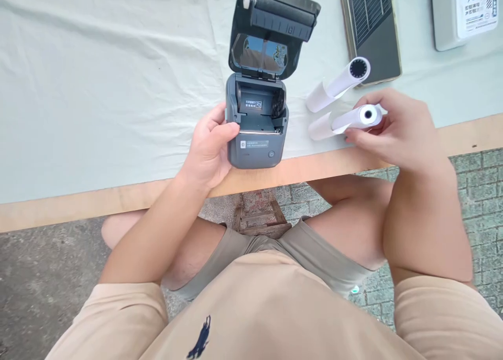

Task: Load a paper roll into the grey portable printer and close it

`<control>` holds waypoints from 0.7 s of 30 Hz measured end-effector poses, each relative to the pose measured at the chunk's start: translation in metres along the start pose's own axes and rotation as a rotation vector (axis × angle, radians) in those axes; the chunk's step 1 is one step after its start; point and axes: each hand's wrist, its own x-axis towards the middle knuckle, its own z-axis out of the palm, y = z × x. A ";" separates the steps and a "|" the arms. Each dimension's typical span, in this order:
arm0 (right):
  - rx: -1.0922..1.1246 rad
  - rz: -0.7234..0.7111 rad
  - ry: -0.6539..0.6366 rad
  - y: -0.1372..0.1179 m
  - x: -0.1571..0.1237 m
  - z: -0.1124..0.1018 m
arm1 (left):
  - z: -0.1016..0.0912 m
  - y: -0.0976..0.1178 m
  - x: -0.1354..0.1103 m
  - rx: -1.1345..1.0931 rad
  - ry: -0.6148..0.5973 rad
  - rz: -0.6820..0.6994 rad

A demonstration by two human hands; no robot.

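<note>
Beside the matte grey printer (257, 124), your left hand (208, 150) grips its casing; your right hand (396, 129) pinches a smooth white paper roll (346, 121).

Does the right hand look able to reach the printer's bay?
Probably yes: the lid is tipped back, the bay looks empty, and the left hand grips only the side of the printer.

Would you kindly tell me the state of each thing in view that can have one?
printer: lid open, paper bay empty.
left hand: gripping the printer's left side.
held paper roll: wound, loose end sticking out.
right hand: closed on the held paper roll.
second paper roll: lying on the cloth, untouched, loose end out.
solar power bank: lying flat, untouched.
</note>
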 end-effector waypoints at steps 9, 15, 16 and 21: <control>-0.172 -0.046 0.262 -0.016 0.030 -0.016 | -0.003 -0.003 0.003 0.049 -0.023 0.045; -0.263 0.003 0.003 -0.036 0.056 -0.010 | -0.003 -0.004 0.002 0.023 -0.025 0.042; -0.268 0.007 0.006 -0.038 0.057 -0.009 | -0.003 -0.004 0.002 0.019 -0.028 0.040; -0.089 -0.031 0.171 -0.034 0.060 -0.003 | -0.003 -0.003 0.001 0.020 -0.021 0.016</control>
